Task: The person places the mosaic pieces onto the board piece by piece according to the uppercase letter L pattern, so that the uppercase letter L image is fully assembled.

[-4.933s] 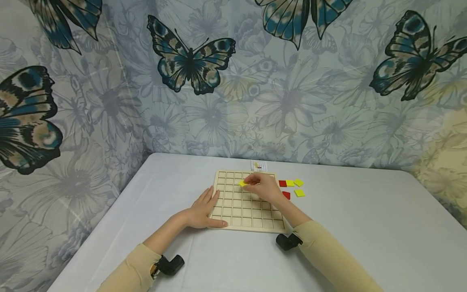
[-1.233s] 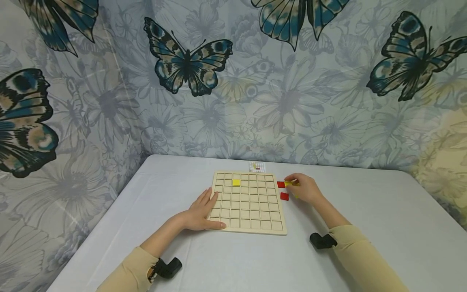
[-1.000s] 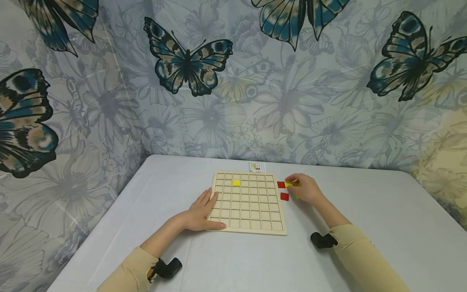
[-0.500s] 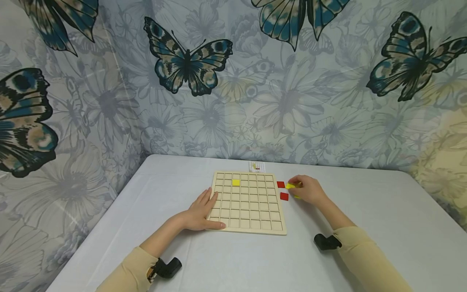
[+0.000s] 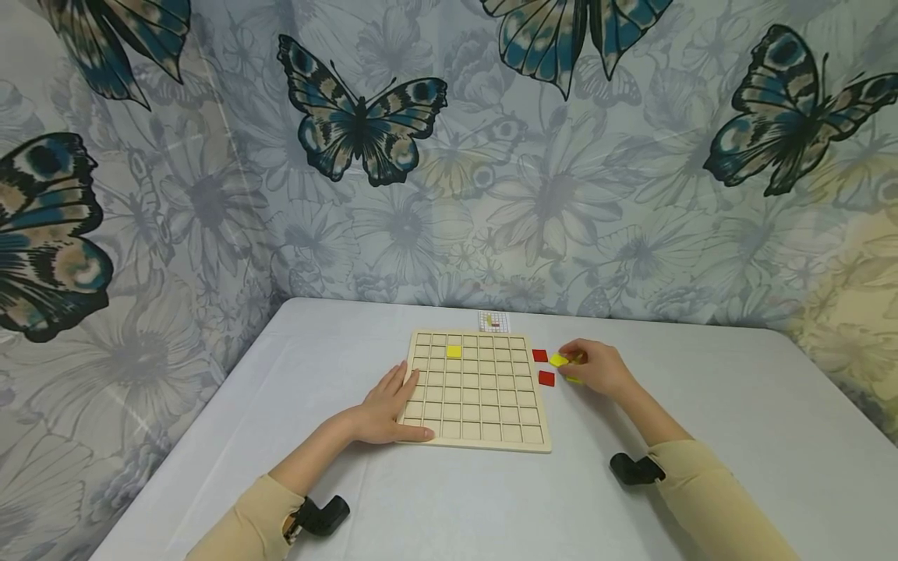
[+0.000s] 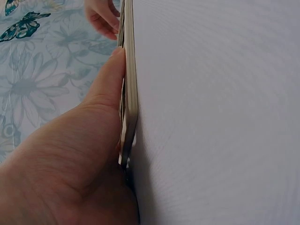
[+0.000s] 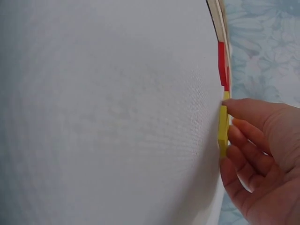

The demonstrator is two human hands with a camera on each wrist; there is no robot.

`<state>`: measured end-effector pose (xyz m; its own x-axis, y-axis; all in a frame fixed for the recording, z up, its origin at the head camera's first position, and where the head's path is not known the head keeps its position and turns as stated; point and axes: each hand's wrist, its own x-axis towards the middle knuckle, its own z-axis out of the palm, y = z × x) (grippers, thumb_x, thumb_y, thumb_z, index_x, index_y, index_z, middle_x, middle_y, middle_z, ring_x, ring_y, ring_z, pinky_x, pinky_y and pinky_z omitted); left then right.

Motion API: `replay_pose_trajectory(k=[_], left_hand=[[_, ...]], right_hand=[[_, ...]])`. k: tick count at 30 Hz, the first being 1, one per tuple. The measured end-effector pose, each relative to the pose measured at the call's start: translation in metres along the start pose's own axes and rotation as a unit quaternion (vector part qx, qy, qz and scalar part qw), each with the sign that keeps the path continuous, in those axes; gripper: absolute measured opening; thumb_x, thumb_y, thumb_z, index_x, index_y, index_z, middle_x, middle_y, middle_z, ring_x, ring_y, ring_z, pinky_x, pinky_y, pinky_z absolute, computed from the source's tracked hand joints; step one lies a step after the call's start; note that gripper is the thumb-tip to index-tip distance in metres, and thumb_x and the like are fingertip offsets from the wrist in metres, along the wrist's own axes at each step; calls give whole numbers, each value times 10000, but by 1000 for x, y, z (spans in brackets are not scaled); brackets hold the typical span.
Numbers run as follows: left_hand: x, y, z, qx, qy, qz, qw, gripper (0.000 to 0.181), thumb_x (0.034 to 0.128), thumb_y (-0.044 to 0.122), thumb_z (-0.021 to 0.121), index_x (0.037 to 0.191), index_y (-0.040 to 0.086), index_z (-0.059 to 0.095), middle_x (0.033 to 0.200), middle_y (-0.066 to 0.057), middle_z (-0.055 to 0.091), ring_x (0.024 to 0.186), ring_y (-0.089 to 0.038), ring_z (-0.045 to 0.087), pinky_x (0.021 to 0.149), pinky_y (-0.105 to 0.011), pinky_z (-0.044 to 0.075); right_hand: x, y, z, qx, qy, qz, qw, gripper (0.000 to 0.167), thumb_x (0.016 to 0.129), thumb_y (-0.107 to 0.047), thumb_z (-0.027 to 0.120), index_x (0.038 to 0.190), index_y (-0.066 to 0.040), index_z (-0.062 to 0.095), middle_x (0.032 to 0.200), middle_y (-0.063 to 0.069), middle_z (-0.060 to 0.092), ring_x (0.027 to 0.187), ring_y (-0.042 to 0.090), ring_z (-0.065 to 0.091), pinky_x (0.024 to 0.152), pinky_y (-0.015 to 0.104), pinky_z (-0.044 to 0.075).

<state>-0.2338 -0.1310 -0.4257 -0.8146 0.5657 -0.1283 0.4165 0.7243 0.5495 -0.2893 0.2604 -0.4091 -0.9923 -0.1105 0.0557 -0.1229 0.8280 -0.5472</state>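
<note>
The wooden grid board (image 5: 473, 446) lies on the table with one yellow tile (image 5: 454, 351) in an upper-left square. My left hand (image 5: 382, 409) rests spread on its left edge, thumb on the near-left corner; the left wrist view shows the thumb along the board's side (image 6: 132, 70). Right of the board, my right hand (image 5: 598, 368) pinches a yellow tile (image 5: 558, 360) between thumb and fingertips. Other yellow tiles are partly hidden under that hand. Two red tiles, one farther (image 5: 539, 355) and one nearer (image 5: 546, 379), lie between board and hand. In the right wrist view, a yellow tile (image 7: 222, 124) shows beside the fingers.
A small printed card (image 5: 494, 322) with a coloured grid lies behind the board. The white table (image 5: 449, 506) reaches a wall hanging (image 5: 449, 234) with butterflies. Black devices are strapped at the left wrist (image 5: 325, 515) and the right wrist (image 5: 634, 469).
My right hand set a yellow tile in the board and moved right to the loose tiles. The pinched tile has shifted slightly right and nearer, away from the far red tile. My left hand stays put.
</note>
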Motion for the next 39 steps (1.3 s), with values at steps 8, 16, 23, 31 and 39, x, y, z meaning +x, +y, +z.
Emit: replay_pose_trajectory(k=[8, 16, 23, 31, 39], left_hand=[[3, -4, 3, 21, 38, -74, 10000, 1129, 832, 657, 627, 1564, 39, 31, 1601, -193, -123, 1466, -332, -134, 1138, -575, 44], [4, -8, 4, 54, 72, -31, 10000, 1127, 836, 656, 621, 1564, 37, 22, 1601, -194, -123, 1466, -334, -134, 1134, -586, 48], [2, -1, 1, 19, -5, -16, 10000, 1108, 851, 612, 637, 1554, -8, 47, 1592, -245, -97, 1463, -378, -111, 1131, -593, 57], [0, 2, -2, 56, -14, -12, 10000, 1085, 863, 593, 639, 1551, -20, 66, 1589, -262, -80, 1463, -395, -88, 1131, -592, 70], [1, 2, -2, 45, -24, -64, 10000, 1083, 863, 584, 647, 1552, -14, 63, 1593, -253, -78, 1465, -387, -85, 1130, -595, 81]], right_hand=[[-3, 0, 0, 12, 159, -21, 9999, 334, 862, -169, 745, 1135, 5, 665, 1008, 130, 659, 866, 259, 527, 693, 313, 455], [-5, -6, 1, 402, 205, 31, 9990, 365, 860, -212, 752, 1154, -14, 664, 1023, 126, 666, 871, 249, 539, 673, 305, 460], [-7, -15, 7, 678, 122, -92, 9976, 363, 851, -230, 761, 1142, -31, 674, 1038, 113, 675, 870, 229, 572, 655, 318, 464], [-8, -29, 17, 788, 55, -273, 9965, 343, 840, -246, 780, 1115, -60, 695, 1017, 66, 687, 870, 206, 590, 656, 321, 466], [-9, -44, 26, 1022, -88, -375, 9940, 360, 826, -223, 788, 1121, -44, 686, 997, 72, 686, 892, 212, 612, 686, 302, 496]])
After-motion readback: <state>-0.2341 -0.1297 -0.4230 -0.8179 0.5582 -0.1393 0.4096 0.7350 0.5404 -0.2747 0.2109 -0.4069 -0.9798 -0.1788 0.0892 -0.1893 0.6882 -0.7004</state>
